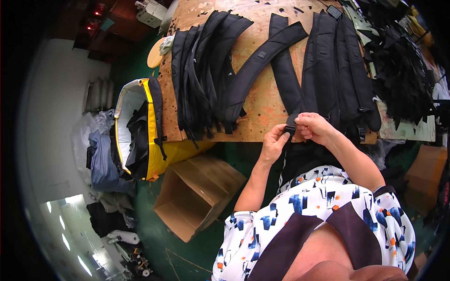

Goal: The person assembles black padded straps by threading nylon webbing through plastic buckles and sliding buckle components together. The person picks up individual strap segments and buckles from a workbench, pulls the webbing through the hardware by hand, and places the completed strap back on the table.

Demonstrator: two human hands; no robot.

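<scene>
A black padded shoulder strap [283,70] lies lengthwise on the wooden table, its near end reaching the front edge. There, my left hand [274,144] pinches a small black plastic buckle [290,129] between thumb and fingers. Just right of it, my right hand [313,126] is closed, thumb and forefinger gripping the strap's webbing end beside the buckle. Another strap [262,55] crosses over the first one at an angle. Piles of similar black straps lie to the left [206,70] and to the right [328,65].
The wooden table [258,100] carries small black scraps. An open cardboard box [197,196] stands on the green floor below, beside a yellow insulated bag [152,131] holding black pieces. Black fabric strips [403,70] heap up at the far right. A brown carton [425,175] stands right.
</scene>
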